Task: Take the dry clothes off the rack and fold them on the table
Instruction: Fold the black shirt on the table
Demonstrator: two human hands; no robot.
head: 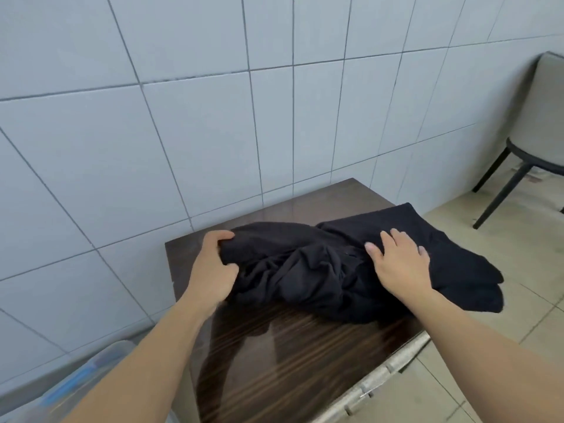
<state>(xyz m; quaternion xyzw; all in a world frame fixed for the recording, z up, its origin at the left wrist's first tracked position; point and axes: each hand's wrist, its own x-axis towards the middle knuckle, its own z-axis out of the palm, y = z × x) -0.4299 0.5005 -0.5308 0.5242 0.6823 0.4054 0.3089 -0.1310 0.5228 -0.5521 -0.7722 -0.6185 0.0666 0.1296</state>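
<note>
Where garment overhangs table, floor opens.

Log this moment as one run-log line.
stage: folding | left hand: grips black garment | right hand: flat on garment | garment: bunched on table

Soft, even daylight fills the room. The glossy desk throws pale glare and forearm shadows below the fingers. Wall tile lines bow towards the edges; the near corner on the left blurs.

Tiled utility room, wooden table
</note>
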